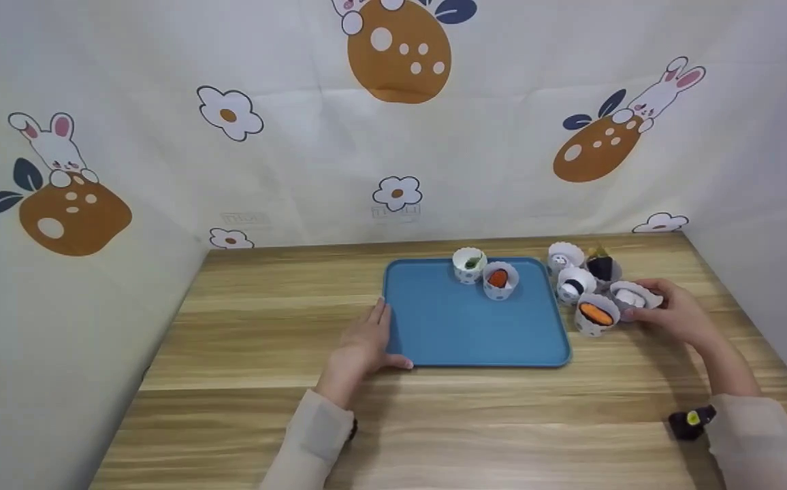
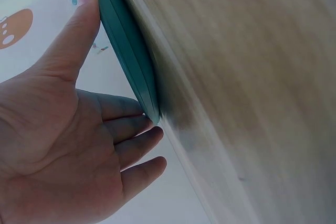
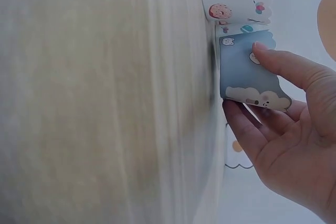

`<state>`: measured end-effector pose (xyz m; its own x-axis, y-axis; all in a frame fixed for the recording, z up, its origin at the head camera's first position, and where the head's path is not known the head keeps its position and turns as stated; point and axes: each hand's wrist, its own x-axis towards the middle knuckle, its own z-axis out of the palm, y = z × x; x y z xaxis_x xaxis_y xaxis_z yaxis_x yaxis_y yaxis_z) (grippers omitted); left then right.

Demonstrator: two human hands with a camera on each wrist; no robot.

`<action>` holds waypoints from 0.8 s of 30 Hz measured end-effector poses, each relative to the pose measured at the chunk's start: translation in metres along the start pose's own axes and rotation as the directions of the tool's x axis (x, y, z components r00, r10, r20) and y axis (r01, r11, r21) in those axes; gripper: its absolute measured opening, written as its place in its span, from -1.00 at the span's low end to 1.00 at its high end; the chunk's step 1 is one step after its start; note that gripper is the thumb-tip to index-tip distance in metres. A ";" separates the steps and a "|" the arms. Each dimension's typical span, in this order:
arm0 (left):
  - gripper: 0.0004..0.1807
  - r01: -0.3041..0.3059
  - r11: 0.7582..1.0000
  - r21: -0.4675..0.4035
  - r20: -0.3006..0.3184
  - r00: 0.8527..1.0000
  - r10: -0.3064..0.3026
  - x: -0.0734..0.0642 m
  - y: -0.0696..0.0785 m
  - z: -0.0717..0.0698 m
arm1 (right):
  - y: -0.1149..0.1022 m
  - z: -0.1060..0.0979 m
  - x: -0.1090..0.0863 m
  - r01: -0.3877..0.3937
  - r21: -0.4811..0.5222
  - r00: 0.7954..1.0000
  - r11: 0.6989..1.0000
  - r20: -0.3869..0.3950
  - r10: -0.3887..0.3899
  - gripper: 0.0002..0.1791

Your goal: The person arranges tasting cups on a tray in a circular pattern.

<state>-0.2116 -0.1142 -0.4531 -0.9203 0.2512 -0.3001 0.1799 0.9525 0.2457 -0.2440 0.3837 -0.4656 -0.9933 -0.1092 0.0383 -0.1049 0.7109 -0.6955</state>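
A blue rectangular tray lies on the wooden table. My left hand is at its front left corner, thumb along the front rim and fairly straight fingers against the left side. To the right of the tray, my right hand pinches a scalloped paper cup between thumb and fingers. White pieces show inside this cup, whose wall is grey-blue with white cartoon animals in the right wrist view. Beside it stands a paper cup with an orange piece.
Two paper cups, one with a green item and one with a red piece, stand at the tray's back right. Several more filled cups cluster off its right edge. A patterned curtain borders the table's back and sides.
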 end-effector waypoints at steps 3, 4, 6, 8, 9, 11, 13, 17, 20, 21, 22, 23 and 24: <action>0.25 -0.005 1.000 -0.012 -0.002 1.000 0.005 0.000 -0.001 0.000 | 0.000 -0.002 -0.001 0.015 0.006 1.000 1.000 -0.010 -0.015 -0.33; 0.25 -0.005 1.000 -0.011 -0.003 1.000 0.005 0.000 -0.001 0.000 | 0.000 -0.003 -0.001 0.016 -0.001 1.000 1.000 -0.013 -0.016 -0.33; 0.25 -0.005 1.000 -0.012 -0.001 1.000 0.005 0.000 -0.001 0.000 | -0.001 -0.005 -0.002 0.013 -0.011 1.000 1.000 -0.011 -0.013 -0.31; 0.25 -0.001 1.000 -0.012 0.001 1.000 0.001 0.000 0.000 0.000 | -0.001 -0.006 -0.002 0.011 -0.022 1.000 1.000 -0.013 -0.012 -0.31; 0.25 0.000 1.000 -0.012 0.000 1.000 0.000 0.000 0.000 0.000 | -0.001 -0.007 -0.002 0.012 -0.022 1.000 1.000 -0.011 -0.012 -0.31; 0.25 0.003 1.000 -0.011 0.001 1.000 -0.003 0.000 0.000 0.000 | -0.002 -0.009 -0.003 0.008 -0.026 1.000 1.000 -0.007 -0.008 -0.30; 0.25 0.006 1.000 -0.009 0.001 1.000 -0.006 0.000 0.000 0.000 | -0.003 -0.010 -0.005 0.005 -0.030 1.000 1.000 -0.008 -0.005 -0.30; 0.25 0.009 1.000 -0.013 0.001 1.000 -0.009 0.000 0.000 0.000 | -0.005 -0.013 -0.007 -0.011 -0.030 1.000 1.000 0.006 0.011 -0.27; 0.25 0.010 1.000 -0.018 -0.003 1.000 -0.010 0.000 -0.001 0.000 | -0.008 -0.015 -0.008 -0.024 -0.030 1.000 0.999 0.017 0.024 -0.26; 0.25 0.010 1.000 -0.019 -0.003 1.000 -0.010 0.000 -0.001 0.000 | -0.009 -0.016 -0.008 -0.028 -0.034 0.999 0.999 0.020 0.029 -0.26; 0.24 0.010 1.000 -0.019 -0.002 1.000 -0.010 0.000 -0.001 0.000 | -0.011 -0.017 -0.009 -0.031 -0.040 0.999 0.999 0.020 0.031 -0.26; 0.24 0.010 1.000 -0.020 -0.001 1.000 -0.010 0.000 -0.001 0.000 | -0.012 -0.018 -0.009 -0.031 -0.045 0.999 0.998 0.019 0.032 -0.26; 0.24 0.008 1.000 -0.018 -0.001 1.000 -0.008 0.000 0.000 0.000 | -0.013 -0.018 -0.009 -0.031 -0.050 0.999 0.998 0.016 0.032 -0.26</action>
<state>-0.2115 -0.1148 -0.4527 -0.9221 0.2430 -0.3012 0.1658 0.9513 0.2598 -0.2342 0.3881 -0.4434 -0.9952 -0.0974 0.0046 -0.0762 0.7475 -0.6599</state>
